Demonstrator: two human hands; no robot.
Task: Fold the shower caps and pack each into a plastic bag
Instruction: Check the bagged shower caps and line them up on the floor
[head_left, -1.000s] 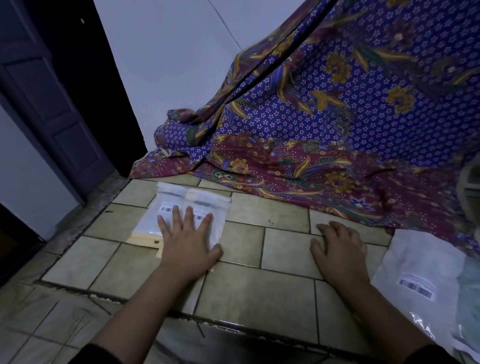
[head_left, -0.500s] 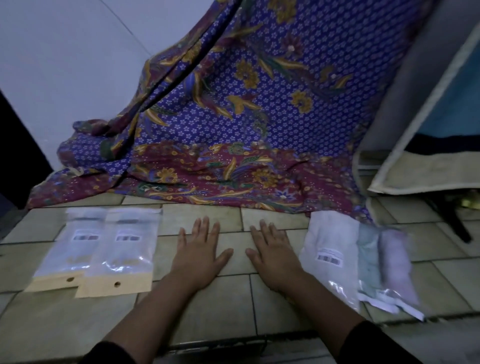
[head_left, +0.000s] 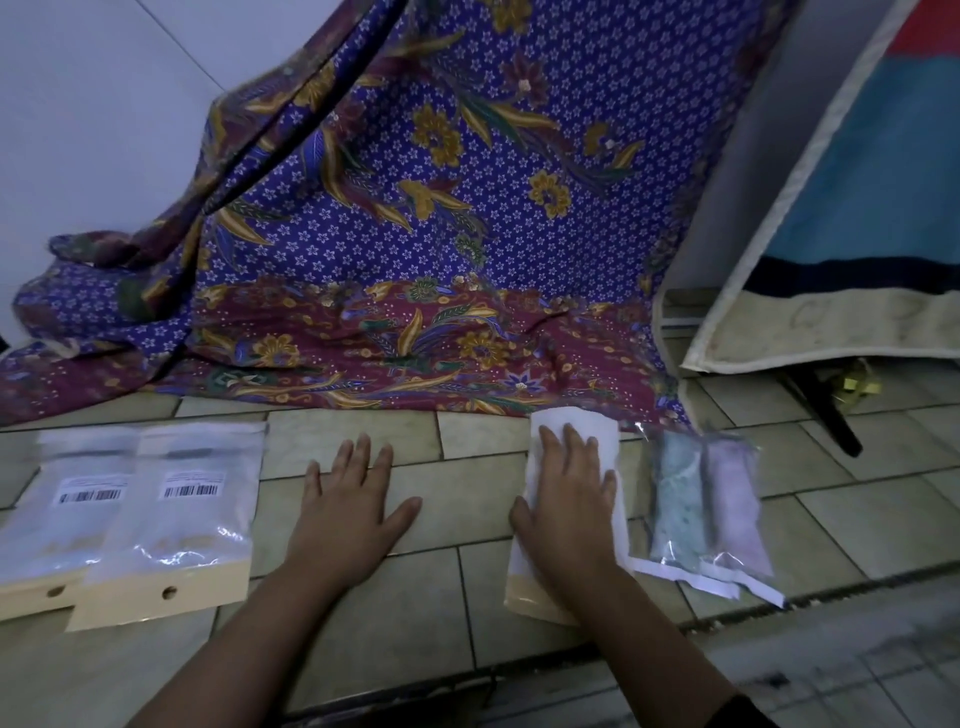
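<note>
Two packed plastic bags with barcode labels lie side by side at the left: one bag (head_left: 192, 514) nearer the middle, the other bag (head_left: 62, 519) at the frame's edge. My left hand (head_left: 353, 509) rests flat on the bare tiles, fingers spread. My right hand (head_left: 571, 499) lies flat, fingers straight, on a white plastic bag (head_left: 576, 431) with a tan header strip. To its right sits a clear pack (head_left: 701, 509) holding a green and a pink shower cap.
The tiled floor (head_left: 467, 467) carries everything. A purple and maroon batik cloth (head_left: 415, 260) drapes down behind the bags. A leaning board with a cream edge (head_left: 810, 332) stands at the right. A step edge runs across the front.
My left hand left the packed bags and came to the bare tiles. My right hand slid right onto the white bag. The view swung to the right.
</note>
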